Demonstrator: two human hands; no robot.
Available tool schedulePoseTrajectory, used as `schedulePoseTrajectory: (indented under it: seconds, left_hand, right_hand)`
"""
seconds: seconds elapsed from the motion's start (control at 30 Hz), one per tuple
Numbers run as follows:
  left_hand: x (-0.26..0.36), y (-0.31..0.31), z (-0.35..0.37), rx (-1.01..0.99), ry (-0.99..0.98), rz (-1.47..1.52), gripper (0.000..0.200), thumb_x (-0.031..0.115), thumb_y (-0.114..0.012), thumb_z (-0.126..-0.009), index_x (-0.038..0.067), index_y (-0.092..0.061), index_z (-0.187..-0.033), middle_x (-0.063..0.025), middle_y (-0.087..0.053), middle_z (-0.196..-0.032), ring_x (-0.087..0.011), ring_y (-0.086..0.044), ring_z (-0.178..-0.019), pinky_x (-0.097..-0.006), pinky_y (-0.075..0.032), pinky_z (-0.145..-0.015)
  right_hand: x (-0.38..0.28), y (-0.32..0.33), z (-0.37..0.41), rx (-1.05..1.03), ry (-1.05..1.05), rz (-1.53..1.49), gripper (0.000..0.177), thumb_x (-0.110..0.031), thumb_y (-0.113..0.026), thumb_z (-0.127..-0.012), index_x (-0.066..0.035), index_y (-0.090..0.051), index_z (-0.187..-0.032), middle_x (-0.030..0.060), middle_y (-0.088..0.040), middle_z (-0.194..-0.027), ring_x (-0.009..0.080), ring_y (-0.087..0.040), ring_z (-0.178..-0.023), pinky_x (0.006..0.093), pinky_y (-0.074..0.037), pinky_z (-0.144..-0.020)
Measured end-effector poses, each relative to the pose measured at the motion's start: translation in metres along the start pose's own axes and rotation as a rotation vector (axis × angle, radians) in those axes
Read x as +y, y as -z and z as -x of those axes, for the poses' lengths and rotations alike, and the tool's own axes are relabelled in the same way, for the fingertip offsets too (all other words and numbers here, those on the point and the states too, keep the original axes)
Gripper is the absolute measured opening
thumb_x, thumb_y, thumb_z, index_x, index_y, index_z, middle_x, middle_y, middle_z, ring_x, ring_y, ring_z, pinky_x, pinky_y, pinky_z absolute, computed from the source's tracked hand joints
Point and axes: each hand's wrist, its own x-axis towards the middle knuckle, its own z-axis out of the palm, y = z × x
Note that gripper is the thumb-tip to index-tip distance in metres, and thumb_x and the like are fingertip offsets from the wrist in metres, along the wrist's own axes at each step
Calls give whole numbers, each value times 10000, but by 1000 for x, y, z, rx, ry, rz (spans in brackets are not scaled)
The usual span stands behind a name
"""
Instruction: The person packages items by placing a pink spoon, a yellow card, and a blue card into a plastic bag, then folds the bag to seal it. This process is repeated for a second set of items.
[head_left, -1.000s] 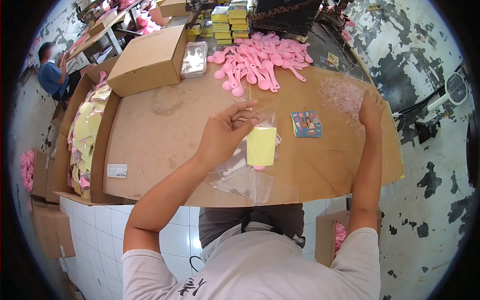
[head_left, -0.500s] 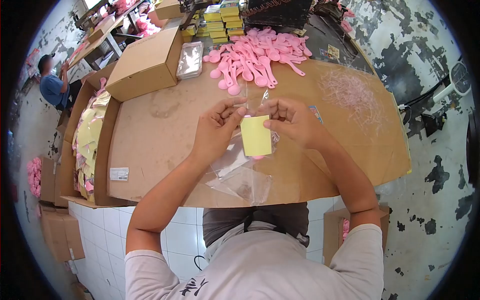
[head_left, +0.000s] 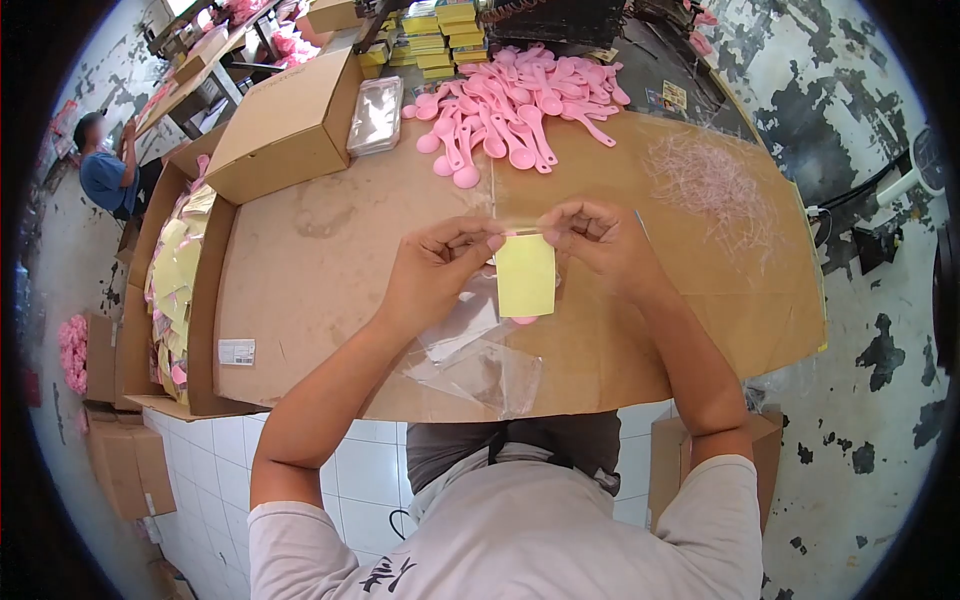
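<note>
A clear plastic bag with a yellow card [head_left: 525, 275] in it hangs between my hands over the cardboard-covered table. Below the card shows the rounded end of a pink spoon [head_left: 524, 320]. My left hand [head_left: 440, 262] pinches the bag's upper left corner between thumb and fingers. At the upper right corner, my right hand [head_left: 603, 248] is closed in a pinch too. The bag's top edge between them is blurred. Flat clear bags [head_left: 478, 365] lie beneath, near the table's front edge.
Pink spoons [head_left: 520, 105] are heaped at the back, beside packed clear bags [head_left: 377, 115] and a closed carton [head_left: 285, 125]. An open box [head_left: 222, 300] of yellow-carded packets stands left. Thin clear strips [head_left: 710, 185] lie right. A person [head_left: 108, 178] sits far left.
The yellow card has shifted slightly right and its face is now squarer to me. My right thumb has moved from the card's face up to the bag's top edge.
</note>
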Motion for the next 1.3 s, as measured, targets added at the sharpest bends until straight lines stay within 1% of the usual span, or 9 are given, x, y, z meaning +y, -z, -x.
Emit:
schedulePoseTrajectory:
  seconds: [0.47, 0.67, 0.77, 0.9, 1.0, 1.17, 1.23, 1.27, 1.3]
  left_hand:
    - [2, 2, 0, -62, 43, 1, 243, 81, -666, -1001, -38, -711, -1208, -109, -750, -1078, -130, -699, -944, -279, -584, -830]
    - [0, 2, -2, -55, 39, -43, 262, 42, -650, -997, -40, -688, -1243, -119, -743, -1117, -146, -703, -983, -313, -584, -890]
    - [1, 2, -2, -26, -8, -34, 281, 59, -670, -992, -37, -677, -1257, -104, -744, -1077, -119, -695, -950, -273, -579, -841]
    - [15, -8, 4, -41, -50, -20, 298, 77, -684, -986, -37, -663, -1259, -98, -735, -1100, -144, -706, -967, -310, -589, -860]
    - [30, 8, 14, -158, 103, -323, 292, 87, -708, -970, -34, -662, -1232, -80, -733, -1064, -136, -708, -929, -310, -595, -794]
    - [49, 97, 51, 268, -57, -372, 309, 209, -689, -999, -1, -657, -1223, -51, -728, -1045, -122, -699, -859, -296, -584, -728]
    - [38, 172, 68, 479, -311, 4, 374, 284, -543, -1079, 10, -594, -1328, -95, -690, -1203, -158, -672, -1088, -291, -536, -945]
    - [47, 176, 70, 697, -428, 236, 425, 301, -496, -1096, 11, -529, -1405, -140, -623, -1345, -191, -605, -1247, -301, -498, -1017]
    - [60, 167, 75, 671, -418, 329, 460, 297, -506, -1089, 4, -487, -1443, -147, -587, -1398, -201, -580, -1286, -305, -499, -1019]
  right_hand:
    - [2, 12, 4, -47, 39, 66, 158, -44, -641, -978, 38, -745, -1065, 55, -741, -978, 97, -668, -858, 252, -534, -780]
    - [-6, -3, 10, -3, -54, -16, 311, -12, -657, -967, 22, -616, -1273, 72, -705, -1046, 119, -678, -875, 270, -549, -752]
    - [-1, -2, 9, -156, -38, -36, 396, 1, -669, -957, 7, -563, -1338, 63, -690, -1076, 116, -671, -908, 268, -550, -745]
    - [-1, -2, 7, -175, -37, -47, 406, 7, -670, -955, 1, -562, -1347, 54, -688, -1086, 112, -658, -951, 273, -540, -798]
    - [-2, 3, 7, -156, 58, 59, 378, -49, -686, -957, 3, -588, -1318, 49, -688, -1094, 126, -657, -967, 300, -529, -853]
    - [-4, 64, 4, 55, 301, 912, 355, -140, -739, -888, 13, -677, -1203, 134, -685, -1122, 274, -662, -1040, 387, -519, -936]
    - [9, 90, 2, 89, 283, 1018, 359, -150, -748, -863, 3, -697, -1184, 168, -666, -1157, 322, -640, -1083, 404, -512, -960]
    - [13, 99, 3, 102, 274, 1070, 361, -155, -753, -851, -2, -708, -1175, 185, -656, -1174, 346, -629, -1105, 413, -508, -972]
    - [13, 105, 5, 82, 271, 1068, 356, -150, -757, -850, -6, -711, -1173, 178, -653, -1178, 340, -628, -1109, 414, -508, -972]
